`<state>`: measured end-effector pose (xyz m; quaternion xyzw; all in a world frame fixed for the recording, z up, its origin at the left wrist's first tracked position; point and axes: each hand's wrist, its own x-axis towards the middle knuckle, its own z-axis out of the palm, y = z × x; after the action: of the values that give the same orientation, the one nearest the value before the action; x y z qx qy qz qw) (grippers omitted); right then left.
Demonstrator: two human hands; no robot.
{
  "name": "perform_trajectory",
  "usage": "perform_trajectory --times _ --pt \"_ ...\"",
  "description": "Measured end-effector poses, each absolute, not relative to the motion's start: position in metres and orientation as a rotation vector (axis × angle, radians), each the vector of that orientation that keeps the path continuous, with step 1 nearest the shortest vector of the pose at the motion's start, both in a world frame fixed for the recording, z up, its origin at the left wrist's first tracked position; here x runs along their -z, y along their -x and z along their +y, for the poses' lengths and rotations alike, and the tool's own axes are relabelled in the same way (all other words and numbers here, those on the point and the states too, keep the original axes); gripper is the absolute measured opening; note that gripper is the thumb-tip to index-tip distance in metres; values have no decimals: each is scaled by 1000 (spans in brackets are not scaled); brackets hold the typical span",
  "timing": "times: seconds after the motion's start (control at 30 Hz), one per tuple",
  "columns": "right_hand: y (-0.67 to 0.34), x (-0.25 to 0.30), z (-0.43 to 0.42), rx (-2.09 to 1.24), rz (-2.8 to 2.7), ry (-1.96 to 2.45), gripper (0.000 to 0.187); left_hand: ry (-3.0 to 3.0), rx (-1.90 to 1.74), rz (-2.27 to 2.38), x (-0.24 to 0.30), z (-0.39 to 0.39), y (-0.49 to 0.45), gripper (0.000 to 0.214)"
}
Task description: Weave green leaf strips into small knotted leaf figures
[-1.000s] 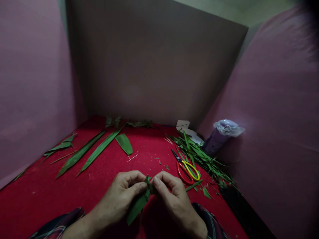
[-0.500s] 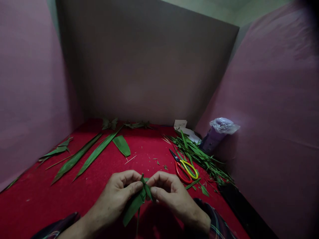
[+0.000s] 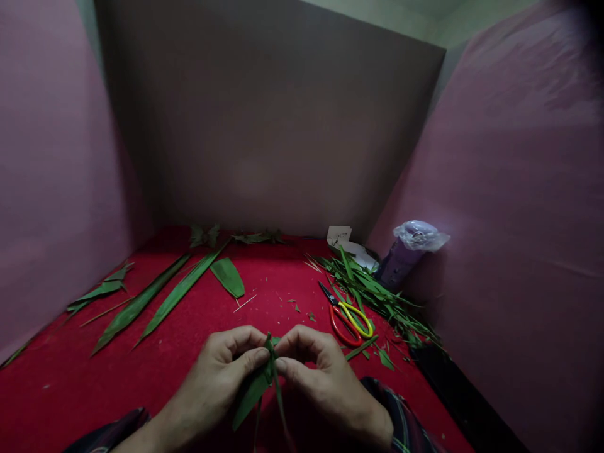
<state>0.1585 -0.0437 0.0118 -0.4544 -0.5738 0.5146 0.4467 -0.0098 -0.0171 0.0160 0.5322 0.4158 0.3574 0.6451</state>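
Your left hand [image 3: 214,380] and right hand [image 3: 325,384] pinch one leaf strip [image 3: 257,387] together; bare red table [image 3: 283,277] ahead; two scissors [image 3: 346,314] right.

Dim pink side panels [image 3: 519,189] and grey backboard [image 3: 268,126] enclose a red tabletop [image 3: 70,377]

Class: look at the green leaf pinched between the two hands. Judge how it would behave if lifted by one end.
Probably floppy: the leaf is a thin strip, folded where the left hand and right hand pinch it. Likely very light, as a mere pinch holds it up. It may split lengthwise: narrow strands hang from it below the hands.
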Motion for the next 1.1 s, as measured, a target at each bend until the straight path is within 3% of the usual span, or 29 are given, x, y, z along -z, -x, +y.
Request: perform_trajectory --times 0.37,1.1 --pt "-159 -10 -47 -966 -1615 1209 8 -1208 -801 925 -13 -16 8 18" --pt "-155 3 -45 -1211 -1333 1124 12 -1229 -817 971 -12 -21 6 15"
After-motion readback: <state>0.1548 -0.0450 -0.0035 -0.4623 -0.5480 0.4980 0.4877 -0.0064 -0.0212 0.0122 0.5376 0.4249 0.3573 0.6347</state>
